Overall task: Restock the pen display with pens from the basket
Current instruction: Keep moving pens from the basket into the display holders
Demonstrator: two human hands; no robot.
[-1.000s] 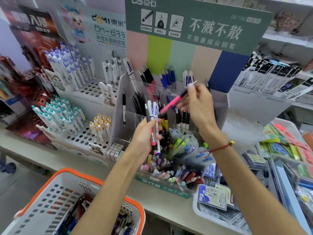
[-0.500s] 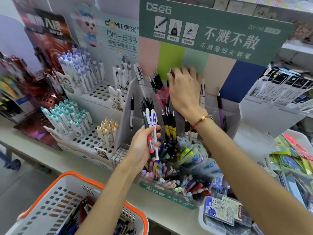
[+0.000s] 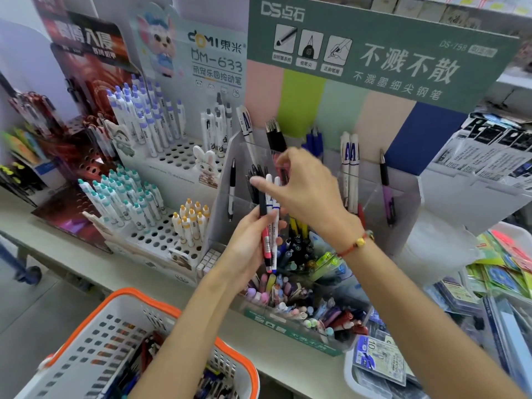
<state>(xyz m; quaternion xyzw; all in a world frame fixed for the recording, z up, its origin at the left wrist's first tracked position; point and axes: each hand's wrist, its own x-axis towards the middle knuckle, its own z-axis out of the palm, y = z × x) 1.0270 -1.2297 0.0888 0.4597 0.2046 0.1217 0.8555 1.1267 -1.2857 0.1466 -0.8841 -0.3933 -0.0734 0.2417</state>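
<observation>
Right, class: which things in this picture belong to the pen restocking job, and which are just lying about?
Part of the job:
left hand gripping a bunch of pens
right hand reaching to that bunch
clear pen display
orange-rimmed basket

Lying about:
rabbit figure
packets in the white tray
green sign

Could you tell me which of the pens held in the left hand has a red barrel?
It is the black-capped pen on the left of the bundle in the left hand; the two pens beside it are white.
</observation>
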